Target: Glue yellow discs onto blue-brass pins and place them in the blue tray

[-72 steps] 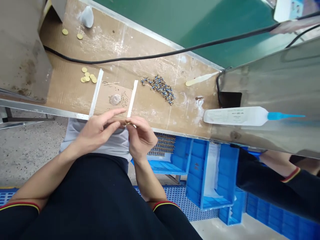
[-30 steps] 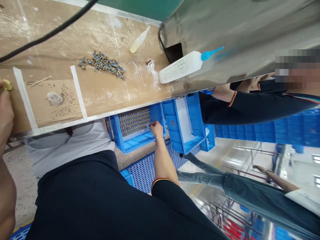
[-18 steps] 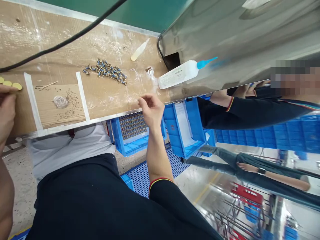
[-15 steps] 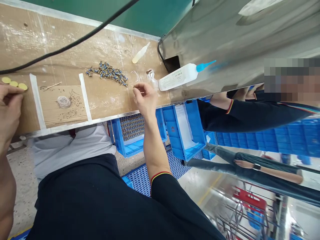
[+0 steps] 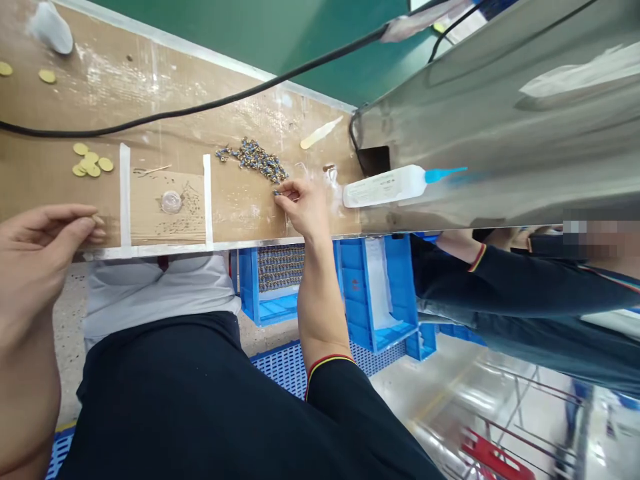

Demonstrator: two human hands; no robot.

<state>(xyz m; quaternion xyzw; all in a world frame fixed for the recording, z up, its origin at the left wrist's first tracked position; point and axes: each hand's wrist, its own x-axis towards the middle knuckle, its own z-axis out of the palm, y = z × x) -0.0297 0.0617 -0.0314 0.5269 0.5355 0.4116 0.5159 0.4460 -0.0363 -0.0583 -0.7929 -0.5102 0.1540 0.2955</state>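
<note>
My right hand (image 5: 303,204) rests on the cardboard-covered bench (image 5: 235,207), its fingertips pinched on a small blue and brass part at the near end of a heap of such parts (image 5: 255,158). My left hand (image 5: 43,253) is at the bench's front edge on the left, thumb and fingers pinched on a small yellowish piece, too small to name. A few yellow discs (image 5: 89,162) lie just beyond it. Between two white tape strips lies a clear round blob (image 5: 171,201).
A white glue bottle with a blue nozzle (image 5: 395,185) lies on a steel housing (image 5: 500,120) at the right. A black cable (image 5: 200,107) crosses the bench. Blue bins (image 5: 375,287) stand under the bench, one holding rows of parts. Another person's dark sleeve (image 5: 500,280) reaches in at right.
My right hand rose from the blue bin under the bench and moved to the heap of small parts. My left hand drew back from the yellow discs toward the front edge.
</note>
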